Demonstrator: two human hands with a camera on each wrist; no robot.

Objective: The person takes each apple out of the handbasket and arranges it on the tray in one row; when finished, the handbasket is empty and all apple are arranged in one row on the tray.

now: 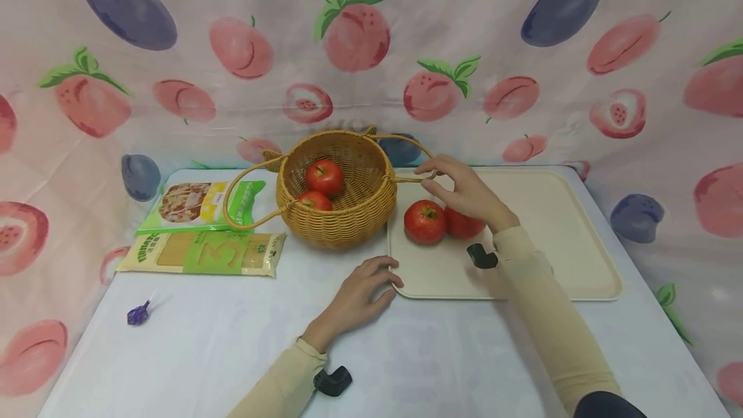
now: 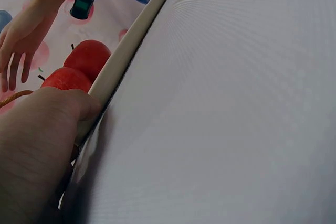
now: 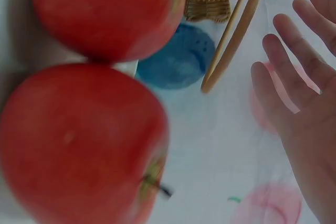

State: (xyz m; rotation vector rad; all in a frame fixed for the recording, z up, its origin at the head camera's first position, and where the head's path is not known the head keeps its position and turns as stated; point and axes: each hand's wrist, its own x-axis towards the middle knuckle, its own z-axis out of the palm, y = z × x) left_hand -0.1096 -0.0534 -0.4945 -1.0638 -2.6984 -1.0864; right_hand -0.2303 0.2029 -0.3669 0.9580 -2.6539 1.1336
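A woven wicker basket [image 1: 336, 228] with two looped handles stands at the table's back middle, holding two red apples [image 1: 325, 177]. Two more red apples [image 1: 425, 222] sit side by side on the left part of a cream tray [image 1: 545, 231]. Above those apples, beside the basket's right handle [image 3: 231, 45], is my right hand [image 1: 464, 195]; its fingers are extended and spread in the right wrist view, apart from the handle. My left hand [image 1: 355, 295] rests by the tray's front left corner with relaxed fingers, its thumb at the tray edge in the left wrist view.
Left of the basket lie a green food packet [image 1: 191, 205] and a pack of noodles [image 1: 203, 253], the basket's left handle overlapping the green one. A small purple item [image 1: 138, 313] lies at the front left. A fruit-patterned cloth [image 1: 371, 37] hangs behind the table.
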